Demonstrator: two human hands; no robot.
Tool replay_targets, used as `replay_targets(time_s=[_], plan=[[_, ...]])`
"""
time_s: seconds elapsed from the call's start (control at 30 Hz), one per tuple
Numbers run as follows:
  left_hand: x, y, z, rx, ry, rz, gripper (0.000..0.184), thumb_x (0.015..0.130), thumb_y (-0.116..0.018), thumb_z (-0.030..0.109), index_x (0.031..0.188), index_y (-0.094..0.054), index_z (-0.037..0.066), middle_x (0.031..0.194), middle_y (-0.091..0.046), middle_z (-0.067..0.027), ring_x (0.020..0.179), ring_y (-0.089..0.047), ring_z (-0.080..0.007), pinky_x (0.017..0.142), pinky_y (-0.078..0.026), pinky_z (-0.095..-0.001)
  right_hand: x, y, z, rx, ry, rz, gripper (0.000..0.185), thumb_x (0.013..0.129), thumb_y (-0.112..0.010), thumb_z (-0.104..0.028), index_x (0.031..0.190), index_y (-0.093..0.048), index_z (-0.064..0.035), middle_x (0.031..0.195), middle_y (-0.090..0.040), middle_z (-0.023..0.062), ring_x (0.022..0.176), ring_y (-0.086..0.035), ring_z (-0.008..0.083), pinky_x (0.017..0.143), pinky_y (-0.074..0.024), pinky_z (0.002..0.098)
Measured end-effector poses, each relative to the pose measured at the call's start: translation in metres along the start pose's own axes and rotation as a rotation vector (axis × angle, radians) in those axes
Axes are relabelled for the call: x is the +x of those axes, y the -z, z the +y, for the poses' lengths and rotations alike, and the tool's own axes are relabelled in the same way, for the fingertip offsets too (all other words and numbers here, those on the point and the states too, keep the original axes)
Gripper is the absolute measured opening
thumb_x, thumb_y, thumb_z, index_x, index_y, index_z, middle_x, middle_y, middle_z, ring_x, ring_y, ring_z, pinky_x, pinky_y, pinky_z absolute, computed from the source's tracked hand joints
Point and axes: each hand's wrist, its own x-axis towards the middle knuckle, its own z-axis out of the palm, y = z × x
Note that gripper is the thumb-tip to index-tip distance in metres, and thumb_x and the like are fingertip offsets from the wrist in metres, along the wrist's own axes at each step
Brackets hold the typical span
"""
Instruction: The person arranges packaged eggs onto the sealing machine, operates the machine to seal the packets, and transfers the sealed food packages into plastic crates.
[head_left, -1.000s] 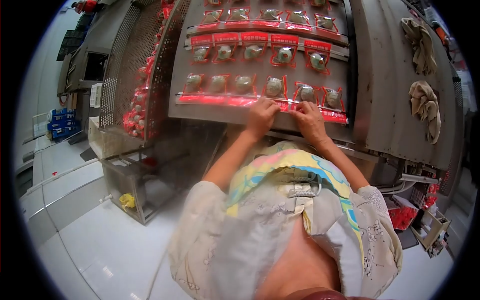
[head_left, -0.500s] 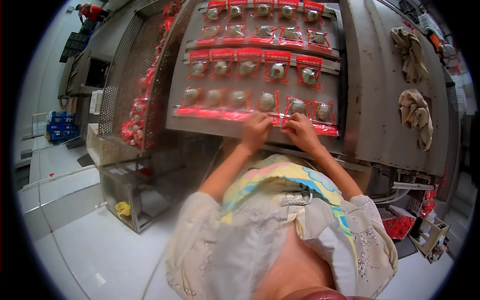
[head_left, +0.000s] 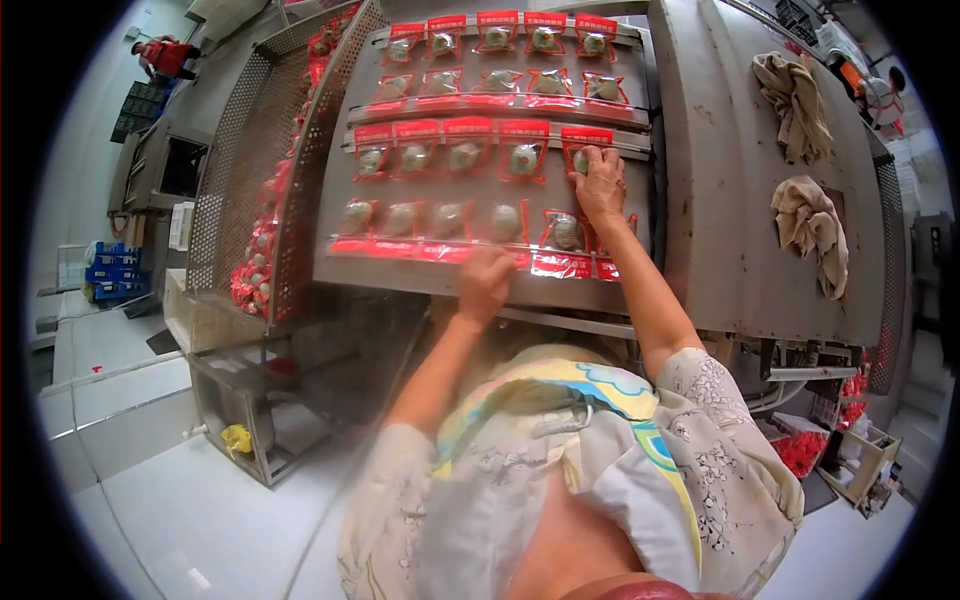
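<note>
Rows of clear pouches with red ends, each holding a greyish, egg-shaped item, lie on the metal machine bed (head_left: pixel 400 275). My left hand (head_left: pixel 487 283) is at the front edge, fingers curled in by the red end of a front-row pouch (head_left: pixel 506 222); its fingertips are partly hidden. Reaching farther up, my right hand (head_left: pixel 602 183) has its fingers closed over the rightmost pouch (head_left: pixel 577 140) of the row behind, covering much of it. Below that hand lies another front-row pouch (head_left: pixel 565 233). A further pouch is mostly hidden behind my right wrist.
On the left stands a perforated metal trough (head_left: pixel 232 160) with a heap of red pouches (head_left: pixel 257 270). Two crumpled cloths (head_left: pixel 790 105) lie on the metal cover (head_left: pixel 735 200) at right. A person in red (head_left: pixel 165 57) is at the far upper left.
My right hand has moved from the front edge up to the rear pouch. My left hand has shifted slightly left and down. The view has shifted a little.
</note>
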Motion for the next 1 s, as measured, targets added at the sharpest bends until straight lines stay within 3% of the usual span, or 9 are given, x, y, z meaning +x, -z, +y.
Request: replay_targets(time_s=[0.2, 0.3, 0.4, 0.53, 0.57, 0.67, 0.8, 0.9, 1.0], plan=[[-0.003, 0.0, -0.004, -0.03, -0.006, 0.022, 0.009, 0.071, -0.066, 0.004, 0.078, -0.062, 0.008, 0.086, -0.06, -0.0047, 0.084, -0.055, -0.0258, 0.074, -0.046, -0.0363, -0.006, 0.002, 0.001, 0.039, 0.052, 0.053, 0.042, 0.068, -0.076, -0.018, 0.105, -0.058, -0.0132, 0.103, -0.05, 0.0098, 0.1, -0.05, 0.0303, 0.084, -0.0449, 0.0403], [0.0, 0.0, -0.002, -0.042, -0.019, 0.062, 0.004, 0.075, -0.059, 0.005, 0.075, -0.058, 0.008, 0.083, -0.059, -0.0073, 0.081, -0.056, -0.0284, 0.071, -0.044, -0.0385, 0.008, 0.011, 0.001, 0.016, 0.048, 0.115, 0.039, 0.071, -0.074, -0.024, 0.105, -0.06, -0.013, 0.106, -0.051, 0.0096, 0.102, -0.05, 0.0298, 0.085, -0.0437, 0.0412], [-0.002, 0.001, -0.005, -0.066, -0.017, 0.056, 0.003, 0.075, -0.058, 0.005, 0.075, -0.058, 0.008, 0.083, -0.06, -0.0072, 0.082, -0.056, -0.0283, 0.071, -0.044, -0.0387, 0.039, 0.003, 0.013, -0.11, 0.21, 0.232, 0.037, 0.072, -0.073, -0.028, 0.106, -0.062, -0.0138, 0.111, -0.052, 0.0106, 0.103, -0.05, 0.0302, 0.087, -0.0418, 0.0422], [0.0, 0.004, -0.004, -0.086, -0.019, 0.074, 0.006, 0.073, -0.061, 0.004, 0.075, -0.059, 0.009, 0.082, -0.06, -0.0067, 0.081, -0.056, -0.0274, 0.07, -0.045, -0.0378, 0.076, -0.009, 0.023, -0.182, 0.251, -0.027, 0.02, 0.072, -0.072, -0.025, 0.09, -0.069, -0.016, 0.102, -0.059, 0.0052, 0.103, -0.052, 0.0274, 0.087, -0.0404, 0.0418], [0.0, 0.005, -0.005, -0.084, -0.015, 0.071, 0.006, 0.072, -0.062, 0.004, 0.075, -0.059, 0.009, 0.083, -0.06, -0.0065, 0.08, -0.056, -0.027, 0.07, -0.045, -0.0374, 0.082, -0.012, 0.027, -0.176, 0.286, 0.016, 0.014, 0.071, -0.073, -0.026, 0.08, -0.07, -0.0152, 0.092, -0.063, 0.0028, 0.098, -0.055, 0.0257, 0.084, -0.0417, 0.0411], [-0.001, 0.004, -0.006, -0.084, -0.013, 0.076, 0.006, 0.073, -0.062, 0.004, 0.075, -0.059, 0.009, 0.083, -0.06, -0.0065, 0.081, -0.056, -0.0271, 0.07, -0.045, -0.0375, 0.091, -0.027, 0.042, 0.123, 0.027, -0.129, 0.016, 0.071, -0.072, -0.026, 0.079, -0.07, -0.0135, 0.089, -0.064, 0.0039, 0.091, -0.058, 0.026, 0.081, -0.0429, 0.0407], [-0.001, 0.004, -0.007, -0.103, -0.01, 0.073, 0.007, 0.072, -0.062, 0.004, 0.075, -0.058, 0.009, 0.083, -0.059, -0.0066, 0.081, -0.056, -0.0274, 0.07, -0.045, -0.0378, 0.096, -0.031, 0.041, 0.082, -0.061, -0.138, 0.019, 0.07, -0.073, -0.03, 0.081, -0.071, -0.0138, 0.092, -0.065, 0.0033, 0.09, -0.06, 0.0252, 0.081, -0.0439, 0.0391], [0.0, 0.005, -0.008, -0.113, -0.011, 0.07, 0.007, 0.072, -0.062, 0.004, 0.076, -0.058, 0.009, 0.083, -0.059, -0.0066, 0.081, -0.056, -0.0275, 0.071, -0.045, -0.0379, 0.101, -0.027, 0.035, 0.147, -0.218, -0.233, 0.02, 0.07, -0.074, -0.025, 0.081, -0.07, -0.0093, 0.089, -0.066, 0.0048, 0.078, -0.063, 0.0202, 0.072, -0.0478, 0.031], [-0.002, 0.003, -0.011, -0.116, -0.008, 0.068, 0.01, 0.071, -0.064, 0.004, 0.077, -0.059, 0.009, 0.084, -0.059, -0.0054, 0.082, -0.056, -0.0266, 0.072, -0.045, -0.0369, 0.101, -0.015, 0.022, 0.15, -0.307, -0.269, 0.019, 0.069, -0.075, -0.026, 0.081, -0.071, -0.0112, 0.09, -0.066, 0.0044, 0.085, -0.062, 0.021, 0.078, -0.0466, 0.0333]])
